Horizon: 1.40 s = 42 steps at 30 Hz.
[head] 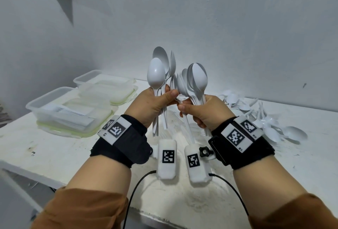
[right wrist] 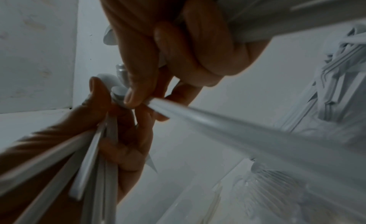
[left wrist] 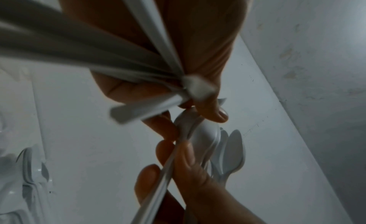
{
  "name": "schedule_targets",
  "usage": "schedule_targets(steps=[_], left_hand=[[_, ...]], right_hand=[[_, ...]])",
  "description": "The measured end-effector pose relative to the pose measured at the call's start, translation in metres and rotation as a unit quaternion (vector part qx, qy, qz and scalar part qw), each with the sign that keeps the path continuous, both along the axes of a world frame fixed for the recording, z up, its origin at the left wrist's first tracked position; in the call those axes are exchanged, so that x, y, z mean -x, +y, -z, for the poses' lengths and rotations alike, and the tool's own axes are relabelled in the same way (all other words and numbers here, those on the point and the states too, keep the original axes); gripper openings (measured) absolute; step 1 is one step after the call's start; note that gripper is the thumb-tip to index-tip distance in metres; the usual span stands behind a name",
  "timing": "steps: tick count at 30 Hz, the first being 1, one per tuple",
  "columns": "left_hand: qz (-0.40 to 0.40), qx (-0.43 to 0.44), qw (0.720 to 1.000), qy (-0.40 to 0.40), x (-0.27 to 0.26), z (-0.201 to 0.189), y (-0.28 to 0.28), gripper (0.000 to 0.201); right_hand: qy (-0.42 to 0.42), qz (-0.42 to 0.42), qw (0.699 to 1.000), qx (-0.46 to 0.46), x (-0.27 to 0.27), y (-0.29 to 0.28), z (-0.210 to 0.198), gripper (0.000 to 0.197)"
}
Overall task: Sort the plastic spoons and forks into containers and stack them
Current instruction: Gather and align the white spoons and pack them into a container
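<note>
- Your left hand (head: pixel 155 103) is wrapped round a bunch of white plastic spoons (head: pixel 161 68), bowls up, handles hanging down past your palm. So their long axis runs pretty much vertical, tipped a bit toward the wall.
- Your right hand (head: pixel 204 111) grips its own nested stack of white plastic spoons (head: pixel 196 79), also bowls up. One loose handle sticks down toward the wrist camera.
- The two bundles sit right beside each other, thumbs nearly touching. In the left wrist view your right fingers (left wrist: pixel 198 155) pinch a spoon neck just under your left thumb.
- My guess is you're merging the bundles, so line the bowls up facing the same way before you slide one lot in.
- The clear rectangular plastic container with forks (head: pixel 54 108) sits on the white counter (head: pixel 54 152) to your left, so the left hand is nearer for dropping off.
- The pile of unsorted white cutlery (head: pixel 270 119) lies off to your right.
</note>
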<state>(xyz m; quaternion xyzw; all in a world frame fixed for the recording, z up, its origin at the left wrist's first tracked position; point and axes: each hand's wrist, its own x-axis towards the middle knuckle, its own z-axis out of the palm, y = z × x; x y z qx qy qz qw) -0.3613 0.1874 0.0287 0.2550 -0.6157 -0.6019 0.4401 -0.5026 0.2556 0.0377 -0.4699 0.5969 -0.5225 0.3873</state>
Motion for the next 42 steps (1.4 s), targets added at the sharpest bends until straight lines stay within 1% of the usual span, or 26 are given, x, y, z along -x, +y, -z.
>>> schedule_targets(steps=[2, 3, 6, 7, 11, 14, 16, 20, 23, 25, 27, 30, 33, 39, 42], left_hand=[[-0.011, -0.002, 1.000, 0.000, -0.003, 0.001, -0.005, 0.073], [-0.012, -0.002, 1.000, 0.001, -0.005, 0.001, -0.007, 0.071], [-0.005, -0.010, 1.000, 0.020, -0.011, 0.002, -0.015, 0.040], [-0.007, -0.015, 0.999, 0.031, -0.014, 0.002, -0.018, 0.036], [0.000, -0.036, 0.998, 0.055, -0.024, 0.003, -0.033, 0.031], [0.015, -0.046, 0.998, 0.047, -0.031, 0.004, -0.044, 0.032], [0.018, -0.044, 0.998, 0.044, -0.037, 0.003, -0.053, 0.036], [0.032, -0.048, 0.997, 0.054, -0.049, 0.000, -0.066, 0.039], [0.041, -0.050, 0.996, 0.055, -0.055, 0.001, -0.074, 0.040], [0.045, -0.054, 0.996, 0.054, -0.058, 0.002, -0.076, 0.038], [0.056, -0.053, 0.996, 0.051, -0.061, 0.003, -0.077, 0.031], [0.067, -0.044, 0.996, 0.036, -0.065, 0.005, -0.076, 0.025], [0.067, -0.026, 0.997, 0.019, -0.068, 0.007, -0.079, 0.025], [0.079, -0.014, 0.997, 0.001, -0.073, 0.005, -0.075, 0.026], [0.071, -0.011, 0.997, -0.004, -0.074, 0.004, -0.075, 0.021]], right_hand=[[0.000, -0.005, 1.000, 0.001, -0.003, -0.003, 0.000, 0.016], [-0.002, -0.006, 1.000, 0.000, -0.006, -0.005, 0.000, 0.015], [-0.001, 0.014, 1.000, 0.001, -0.013, -0.011, 0.000, 0.015], [0.003, 0.024, 1.000, 0.000, -0.015, -0.014, 0.000, 0.015], [-0.002, 0.033, 0.999, 0.009, -0.027, -0.027, 0.000, 0.019], [-0.014, 0.043, 0.999, 0.020, -0.037, -0.037, -0.001, 0.020], [-0.004, 0.044, 0.999, 0.025, -0.044, -0.044, -0.001, 0.020], [-0.008, 0.052, 0.997, 0.049, -0.057, -0.052, 0.000, 0.020], [-0.009, 0.081, 0.995, 0.063, -0.065, -0.055, 0.002, 0.018], [-0.007, 0.101, 0.993, 0.065, -0.068, -0.055, 0.005, 0.012], [-0.005, 0.126, 0.990, 0.063, -0.071, -0.055, 0.007, 0.013], [-0.005, 0.141, 0.988, 0.061, -0.078, -0.052, 0.008, 0.008], [0.015, 0.149, 0.987, 0.050, -0.085, -0.050, 0.008, 0.015], [0.038, 0.143, 0.988, 0.044, -0.091, -0.048, 0.006, 0.020], [0.047, 0.137, 0.988, 0.044, -0.092, -0.050, 0.007, 0.021]])
